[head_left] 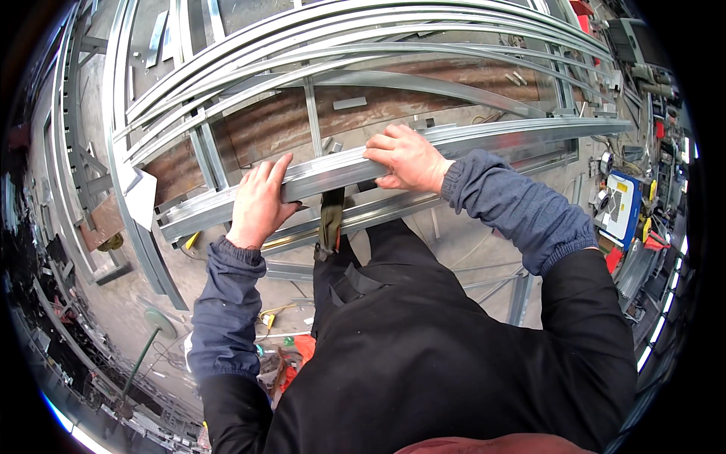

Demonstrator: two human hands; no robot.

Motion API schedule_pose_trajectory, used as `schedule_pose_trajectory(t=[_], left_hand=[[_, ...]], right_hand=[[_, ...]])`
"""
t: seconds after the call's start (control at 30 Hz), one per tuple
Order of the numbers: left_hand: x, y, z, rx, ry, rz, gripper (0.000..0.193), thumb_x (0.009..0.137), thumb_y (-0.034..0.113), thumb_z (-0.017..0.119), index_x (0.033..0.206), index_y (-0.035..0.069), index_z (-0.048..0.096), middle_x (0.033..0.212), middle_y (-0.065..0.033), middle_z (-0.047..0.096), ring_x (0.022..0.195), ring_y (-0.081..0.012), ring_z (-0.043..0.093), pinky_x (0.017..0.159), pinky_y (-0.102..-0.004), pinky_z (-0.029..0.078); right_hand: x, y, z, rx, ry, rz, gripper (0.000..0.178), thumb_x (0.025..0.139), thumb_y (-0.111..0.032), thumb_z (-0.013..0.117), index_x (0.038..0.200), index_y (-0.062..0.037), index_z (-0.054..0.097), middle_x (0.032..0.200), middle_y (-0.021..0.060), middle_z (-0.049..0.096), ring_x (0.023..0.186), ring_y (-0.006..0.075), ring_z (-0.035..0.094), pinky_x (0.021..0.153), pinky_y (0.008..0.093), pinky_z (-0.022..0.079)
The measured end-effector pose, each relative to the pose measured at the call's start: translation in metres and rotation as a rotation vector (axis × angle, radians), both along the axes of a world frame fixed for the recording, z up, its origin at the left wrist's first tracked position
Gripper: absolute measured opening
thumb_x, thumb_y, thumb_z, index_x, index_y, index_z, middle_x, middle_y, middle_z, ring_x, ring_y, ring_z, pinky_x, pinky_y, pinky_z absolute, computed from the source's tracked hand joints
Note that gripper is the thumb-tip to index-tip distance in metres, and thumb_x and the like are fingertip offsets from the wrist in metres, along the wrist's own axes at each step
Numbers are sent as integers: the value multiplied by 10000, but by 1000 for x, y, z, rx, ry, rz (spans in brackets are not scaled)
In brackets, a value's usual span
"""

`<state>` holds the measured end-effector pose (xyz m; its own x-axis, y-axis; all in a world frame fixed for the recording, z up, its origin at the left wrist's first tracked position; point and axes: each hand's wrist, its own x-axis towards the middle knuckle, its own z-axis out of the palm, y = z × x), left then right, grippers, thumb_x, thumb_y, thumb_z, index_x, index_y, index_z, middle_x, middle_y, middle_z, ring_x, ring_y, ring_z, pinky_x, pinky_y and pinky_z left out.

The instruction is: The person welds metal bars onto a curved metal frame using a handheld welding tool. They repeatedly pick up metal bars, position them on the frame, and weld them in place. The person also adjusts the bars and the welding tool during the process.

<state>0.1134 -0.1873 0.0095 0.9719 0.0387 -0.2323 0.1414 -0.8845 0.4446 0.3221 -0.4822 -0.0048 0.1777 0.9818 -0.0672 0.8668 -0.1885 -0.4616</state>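
Note:
A long silvery metal profile [321, 180] runs across in front of me, tilted up toward the right. My left hand [257, 203] is closed round its left part, fingers over the far side and thumb on the near side. Right of the middle, my right hand [411, 159] grips the same profile, fingers curled over its top and thumb below. Under the profile, between my hands, hangs an olive-coloured cloth or glove-like piece [330, 219]. Its attachment is hidden. More metal profiles [291, 236] lie lower, close to my legs.
Beyond my hands, several long metal bars [363, 51] curve across a frame above a rusty brown plate [261, 129]. A metal offcut [349, 104] lies there. White paper [141, 198] hangs at the left. A blue-and-white case [620, 204] stands at the right; a green round base [159, 323] at lower left.

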Motion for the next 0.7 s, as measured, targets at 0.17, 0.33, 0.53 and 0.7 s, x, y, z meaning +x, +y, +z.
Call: schedule_pose_trajectory(t=[0.17,0.33,0.53,0.7], left_hand=[[4,-3,8,68,-88,-25,954,689,267,978,1523,73,558,1356,-142,632,1272,-363,612,1115,-465,506],[15,-72,23,-20,-218,-73,696,734,228,931,1328,21,634,1396,-172,615,1321,-381,597,1138,-496,500],[37,-161,-4,135,-278,125,377,818,98,731,1166,-2,623,1403,-233,618,1309,-403,591,1157,-513,459],[52,-157,-9,163,-256,102,291,867,82,676,1146,35,608,1138,-162,627,1155,-343,623,1098,-480,487]], right_hand=[[0,0,0,1,4,-5,579,753,-310,900,1260,-104,711,1252,32,652,1139,288,598,1030,445,511],[-1,-2,0,8,6,-14,611,725,-267,901,1283,-100,718,1299,41,674,1139,301,605,1009,438,531],[-1,-1,-2,47,15,-21,589,712,-259,898,1253,-99,730,1258,37,693,1119,298,615,1001,440,533],[-1,-1,-3,50,20,-21,587,729,-337,920,1230,-113,713,1235,26,664,1132,292,598,1035,446,509]])
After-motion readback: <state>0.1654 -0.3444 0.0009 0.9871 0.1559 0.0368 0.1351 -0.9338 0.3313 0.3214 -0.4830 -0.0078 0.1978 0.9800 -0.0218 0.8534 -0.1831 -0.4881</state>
